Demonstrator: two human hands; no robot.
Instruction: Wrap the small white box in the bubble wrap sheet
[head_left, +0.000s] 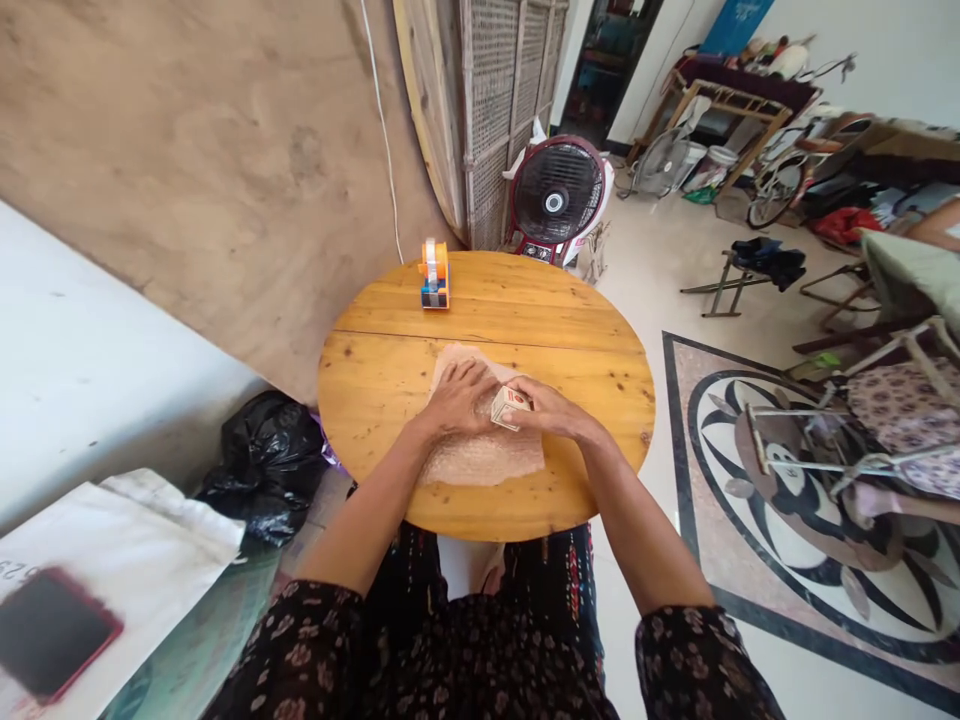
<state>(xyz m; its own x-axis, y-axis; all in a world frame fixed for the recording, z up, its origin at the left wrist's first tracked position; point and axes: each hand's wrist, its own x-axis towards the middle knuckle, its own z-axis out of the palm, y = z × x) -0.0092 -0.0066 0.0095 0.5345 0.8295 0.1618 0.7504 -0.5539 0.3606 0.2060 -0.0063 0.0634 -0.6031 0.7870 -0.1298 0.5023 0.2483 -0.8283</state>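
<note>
A sheet of bubble wrap (480, 465) lies spread on the round wooden table (592, 330) in front of me. Flat on its left part rests my left hand (461, 400), fingers apart and holding nothing. My right hand (551, 408) grips a small cream-coloured box (510, 408) with red and dark print, thumb on the near side and fingers behind. The box is over the wrap, close to my left fingertips; whether its underside touches the wrap is hidden.
An orange and blue tape dispenser (434, 275) stands near the table's far edge. Beyond that edge is a dark red fan (556, 195). A black plastic bag (266, 455) sits left of the table, and a phone (56, 630) lies on a white sack (142, 540). Folding stools (739, 280) stand at right.
</note>
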